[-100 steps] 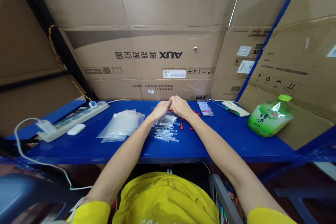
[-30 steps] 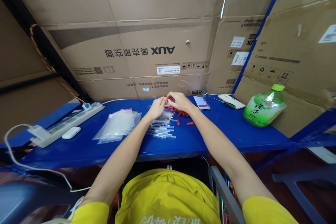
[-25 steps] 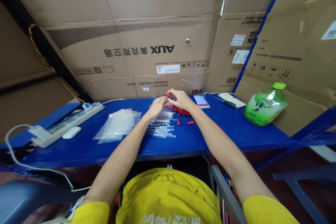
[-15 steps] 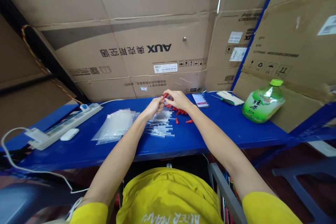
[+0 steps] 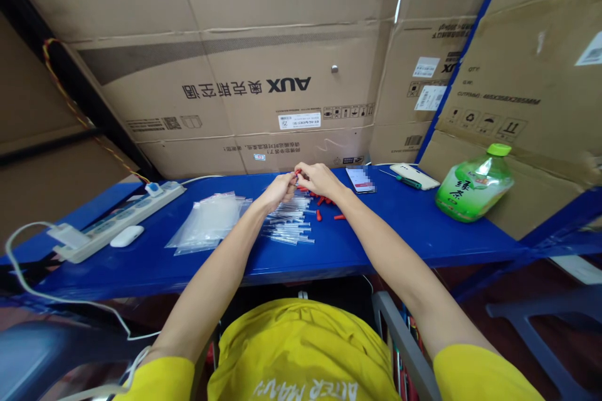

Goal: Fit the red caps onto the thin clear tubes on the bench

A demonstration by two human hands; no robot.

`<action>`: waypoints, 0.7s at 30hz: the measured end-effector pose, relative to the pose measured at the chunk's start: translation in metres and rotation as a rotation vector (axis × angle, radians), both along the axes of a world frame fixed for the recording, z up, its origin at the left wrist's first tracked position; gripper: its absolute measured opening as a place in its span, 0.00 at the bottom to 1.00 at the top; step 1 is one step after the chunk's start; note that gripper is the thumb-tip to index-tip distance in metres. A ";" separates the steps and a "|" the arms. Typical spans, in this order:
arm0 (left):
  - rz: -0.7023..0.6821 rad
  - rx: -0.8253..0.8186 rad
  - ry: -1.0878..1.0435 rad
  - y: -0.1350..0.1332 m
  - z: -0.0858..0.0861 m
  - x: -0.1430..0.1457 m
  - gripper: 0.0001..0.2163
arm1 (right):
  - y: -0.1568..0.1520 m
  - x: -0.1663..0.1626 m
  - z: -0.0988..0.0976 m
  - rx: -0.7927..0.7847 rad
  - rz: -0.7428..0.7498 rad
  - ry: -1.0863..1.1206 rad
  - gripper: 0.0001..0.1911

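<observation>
My left hand (image 5: 278, 188) and my right hand (image 5: 318, 178) meet over the far middle of the blue shelf (image 5: 376, 244). Both are pinched together, fingertip to fingertip, on a small red cap (image 5: 297, 171) and what looks like a thin clear tube. Just below the hands lies a pile of several clear tubes (image 5: 289, 225). Loose red caps (image 5: 329, 207) are scattered to the right of the pile, under my right wrist.
A stack of clear plastic bags (image 5: 209, 222) lies left of the tubes. Further left are a white power strip (image 5: 113, 220) and a white mouse (image 5: 126, 236). A phone (image 5: 360, 180), a white device (image 5: 414, 176) and a green tea bottle (image 5: 473, 185) sit right. Cardboard boxes (image 5: 263, 100) stand behind.
Both hands stay joined at the same spot, fingers working on the red cap. The view shifts slightly with my head; nothing on the shelf has moved.
</observation>
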State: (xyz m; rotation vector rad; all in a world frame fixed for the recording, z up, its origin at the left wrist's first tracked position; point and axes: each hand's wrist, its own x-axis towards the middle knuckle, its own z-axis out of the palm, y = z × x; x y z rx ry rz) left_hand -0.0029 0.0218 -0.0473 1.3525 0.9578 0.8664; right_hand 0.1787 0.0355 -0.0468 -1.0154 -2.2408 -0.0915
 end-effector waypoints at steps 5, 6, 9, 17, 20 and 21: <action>0.006 0.026 0.012 0.001 -0.001 0.001 0.16 | 0.003 0.000 -0.001 -0.004 0.064 0.034 0.10; 0.006 0.029 0.013 0.001 -0.001 0.001 0.16 | 0.003 0.000 -0.001 -0.005 0.069 0.036 0.10; 0.007 0.033 0.014 0.000 0.000 0.002 0.16 | 0.003 0.000 0.000 0.001 0.074 0.044 0.11; 0.019 0.062 0.027 -0.002 0.002 0.006 0.16 | 0.003 0.002 0.005 -0.004 0.087 0.058 0.11; 0.015 0.075 0.024 -0.001 0.000 0.007 0.17 | 0.004 0.005 0.005 -0.001 0.091 0.067 0.11; 0.014 0.081 0.025 0.000 -0.001 0.007 0.17 | 0.004 0.005 0.006 -0.001 0.092 0.067 0.11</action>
